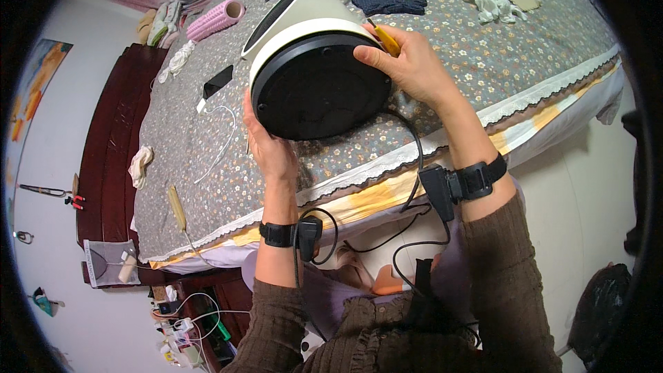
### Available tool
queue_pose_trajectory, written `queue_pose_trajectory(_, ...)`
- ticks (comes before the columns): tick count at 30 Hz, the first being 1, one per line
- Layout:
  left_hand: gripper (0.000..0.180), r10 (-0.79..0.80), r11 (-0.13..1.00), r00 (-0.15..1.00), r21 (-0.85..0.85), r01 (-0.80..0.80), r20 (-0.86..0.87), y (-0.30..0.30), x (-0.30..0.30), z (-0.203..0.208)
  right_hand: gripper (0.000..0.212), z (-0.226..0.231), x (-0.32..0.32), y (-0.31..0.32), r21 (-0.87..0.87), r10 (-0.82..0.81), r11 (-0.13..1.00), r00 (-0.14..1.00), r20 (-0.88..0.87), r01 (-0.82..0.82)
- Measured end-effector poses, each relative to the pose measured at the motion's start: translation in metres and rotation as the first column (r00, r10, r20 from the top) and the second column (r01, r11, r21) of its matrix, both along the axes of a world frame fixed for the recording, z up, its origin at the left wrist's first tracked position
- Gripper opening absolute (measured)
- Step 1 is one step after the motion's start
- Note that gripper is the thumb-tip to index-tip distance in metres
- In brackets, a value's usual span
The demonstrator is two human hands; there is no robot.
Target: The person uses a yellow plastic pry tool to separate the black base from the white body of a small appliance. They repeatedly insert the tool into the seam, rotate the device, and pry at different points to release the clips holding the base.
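Observation:
Both my hands hold up a white appliance [324,7] with a round black base [321,90], tilted so the underside of the base faces me. Small dark recesses sit near the base's rim. My left hand [273,148] is closed on its left side, with the fingers partly hidden behind it. My right hand [414,62] grips the upper right edge, the thumb over the base. A slim yellow tool with a dark tip [385,40] is also tucked in my right hand; its exact kind is unclear. A black cord [414,135] hangs down beside the base.
The bed [345,159] has a floral cover. On it lie a dark blue glove [390,1], a pink foam roller [215,19], a black flat item [218,81], a white cable [231,124] and light cloths [494,3]. A black bag [601,311] stands on the floor at right.

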State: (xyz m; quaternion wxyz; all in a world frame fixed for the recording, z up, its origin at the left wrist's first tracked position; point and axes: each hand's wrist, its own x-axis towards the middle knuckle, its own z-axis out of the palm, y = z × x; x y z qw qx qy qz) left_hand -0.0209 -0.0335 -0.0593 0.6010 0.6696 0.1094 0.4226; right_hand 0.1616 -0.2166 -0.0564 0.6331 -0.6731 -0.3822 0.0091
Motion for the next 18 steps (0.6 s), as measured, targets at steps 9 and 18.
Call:
queue_pose_trajectory(9,0.083,0.048,0.999,0.998,-0.014,-0.047,0.051,0.005,0.012,0.001,0.055,-0.001,-0.009,0.0,0.13,0.086,0.989,0.992,-0.091,-0.074)
queue_pose_trajectory(18,0.089,0.08,0.996,0.994,-0.037,-0.078,0.068,0.007,0.014,-0.003,0.055,-0.003,-0.011,0.006,0.233,0.115,0.97,0.976,-0.185,-0.07)
